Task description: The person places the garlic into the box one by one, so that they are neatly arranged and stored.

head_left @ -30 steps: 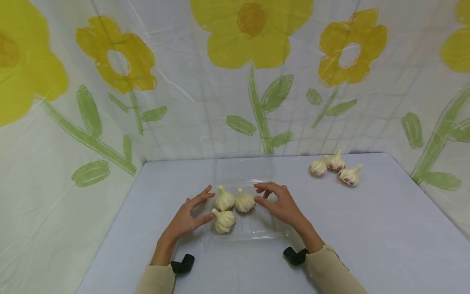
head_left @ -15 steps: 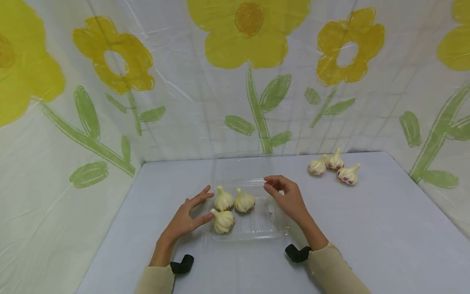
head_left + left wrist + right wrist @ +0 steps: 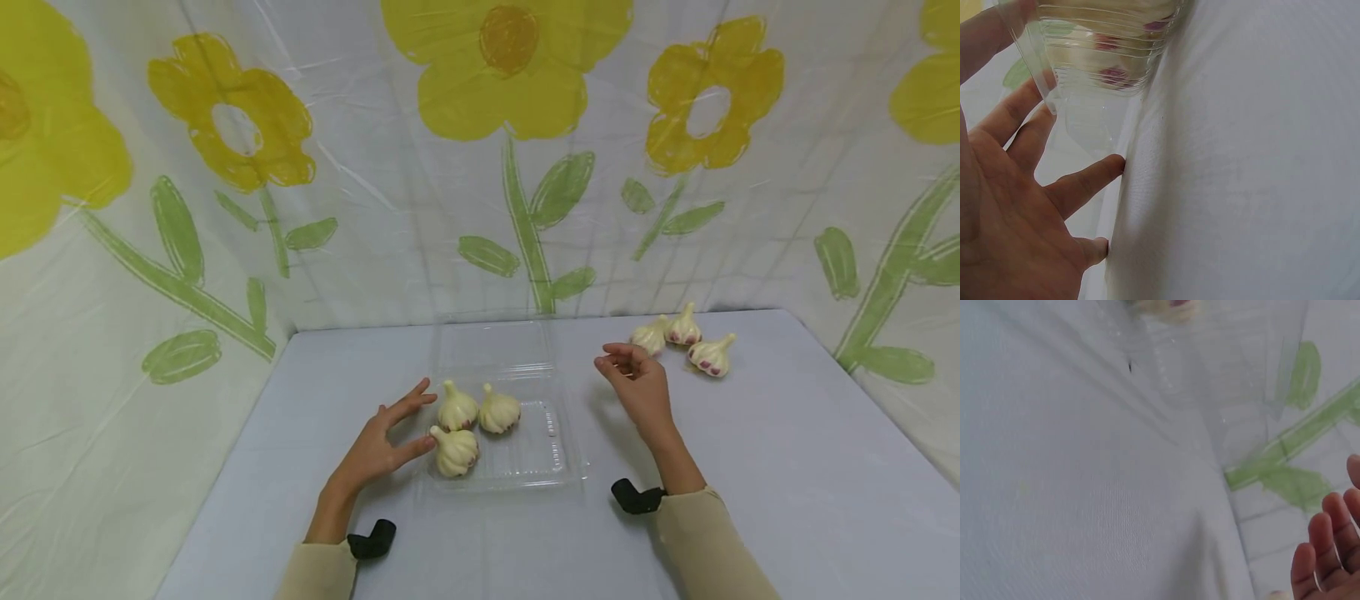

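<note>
A clear plastic clamshell container (image 3: 536, 467) lies with its lid (image 3: 495, 343) folded back at the middle of the table. Three garlic bulbs (image 3: 456, 454) sit together in its left half. My left hand (image 3: 378, 446) is at the container's left side, thumb and fingers spread, with fingertips right at the rim (image 3: 1047, 94) in the left wrist view. To the right of the container, over the table, my right hand (image 3: 639, 385) has loosely bent fingers and holds nothing. Its fingers (image 3: 1322, 534) show at the right edge of the right wrist view.
Three more garlic bulbs (image 3: 710, 357) lie in a group at the back right of the table (image 3: 750, 467), one partly hidden behind the right hand. A flower-printed curtain (image 3: 375, 250) hangs along the table's back edge and sides.
My right hand has moved right, away from the bulbs in the container and towards the group at the back right. The left hand and the container have stayed in place.
</note>
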Tool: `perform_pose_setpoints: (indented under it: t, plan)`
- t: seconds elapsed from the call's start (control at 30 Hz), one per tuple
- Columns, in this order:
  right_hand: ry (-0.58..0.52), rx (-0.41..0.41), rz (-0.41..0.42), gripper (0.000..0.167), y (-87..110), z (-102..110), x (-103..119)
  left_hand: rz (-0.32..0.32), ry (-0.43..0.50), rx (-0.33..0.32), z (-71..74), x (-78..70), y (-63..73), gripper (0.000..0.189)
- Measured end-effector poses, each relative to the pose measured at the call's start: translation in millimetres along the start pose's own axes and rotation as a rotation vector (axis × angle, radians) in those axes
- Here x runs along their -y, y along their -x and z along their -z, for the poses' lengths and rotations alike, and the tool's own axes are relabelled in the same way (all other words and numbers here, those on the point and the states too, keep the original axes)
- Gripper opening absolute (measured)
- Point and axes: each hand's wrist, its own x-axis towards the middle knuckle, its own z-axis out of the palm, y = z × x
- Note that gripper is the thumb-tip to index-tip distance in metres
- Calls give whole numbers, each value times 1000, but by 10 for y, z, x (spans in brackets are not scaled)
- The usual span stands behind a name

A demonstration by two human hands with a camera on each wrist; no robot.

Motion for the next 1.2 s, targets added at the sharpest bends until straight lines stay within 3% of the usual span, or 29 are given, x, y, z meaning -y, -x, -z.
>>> perform_pose_setpoints:
  t: [0.13, 0.33, 0.57, 0.73, 0.9, 1.2]
  plan:
    - [37, -120, -52, 34, -58, 142, -88, 1, -1, -2, 0, 9, -2, 61]
    - [88, -294, -216, 36, -97, 401, -126, 2, -4, -4, -1, 21, -4, 61]
    - [110, -410, -345, 34, -113, 676, -240, 3, -7, -5, 0, 21, -4, 61]
    - [71, -464, -403, 27, -114, 818, -341, 3, -10, -5, -4, 19, -3, 61]
    - [65, -499, -414, 29, -118, 898, -420, 5, -6, -3, -7, 13, 4, 61]
    - [60, -458, -443, 40, -116, 997, -476, 4, -7, 0, 4, 13, -1, 61]
